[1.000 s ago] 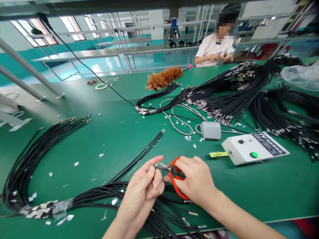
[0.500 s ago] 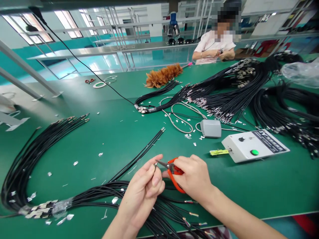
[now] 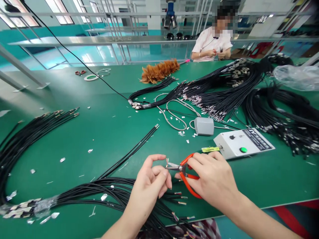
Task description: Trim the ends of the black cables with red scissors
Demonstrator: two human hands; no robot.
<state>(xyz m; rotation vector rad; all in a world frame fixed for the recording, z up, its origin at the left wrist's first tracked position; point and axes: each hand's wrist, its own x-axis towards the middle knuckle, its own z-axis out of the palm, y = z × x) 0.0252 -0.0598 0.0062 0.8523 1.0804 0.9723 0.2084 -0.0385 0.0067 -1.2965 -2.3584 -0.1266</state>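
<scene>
The left hand [image 3: 152, 186] pinches a thin black wire's tip [image 3: 166, 161]. The right hand [image 3: 211, 179] squeezes small red-handled snips [image 3: 183, 169] beside it; many black wires [image 3: 112, 192] wait below.

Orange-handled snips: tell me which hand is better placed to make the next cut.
Right. The right hand already grips the orange-handled snips, blades pointing at the wire end pinched in the left hand, which looks busy steadying it.
</scene>
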